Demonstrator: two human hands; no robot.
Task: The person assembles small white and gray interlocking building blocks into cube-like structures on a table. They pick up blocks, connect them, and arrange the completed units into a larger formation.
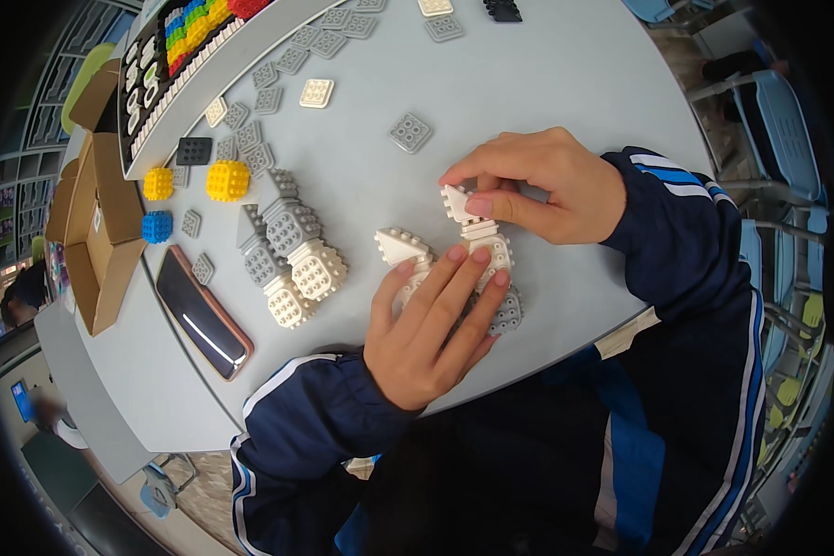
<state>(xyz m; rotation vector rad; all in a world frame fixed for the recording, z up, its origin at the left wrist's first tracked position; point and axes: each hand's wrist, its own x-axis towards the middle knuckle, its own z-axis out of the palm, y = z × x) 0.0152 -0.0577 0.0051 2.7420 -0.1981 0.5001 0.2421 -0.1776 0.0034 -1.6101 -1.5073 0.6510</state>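
My right hand pinches a small white wedge-shaped block between thumb and fingers. That wedge sits at the upper end of a stack of white studded blocks. My left hand lies palm down over the stack, fingers bent across it and holding it against the table. A grey studded block shows at the lower end, beside the left fingers. A second white wedge tops another short stack, partly hidden under the left hand. To the left lie two joined rows of grey and white blocks.
Several flat grey tiles and a white tile are scattered on the table. Yellow blocks and a blue block lie left, near a phone. An open cardboard box stands beside a sorting tray.
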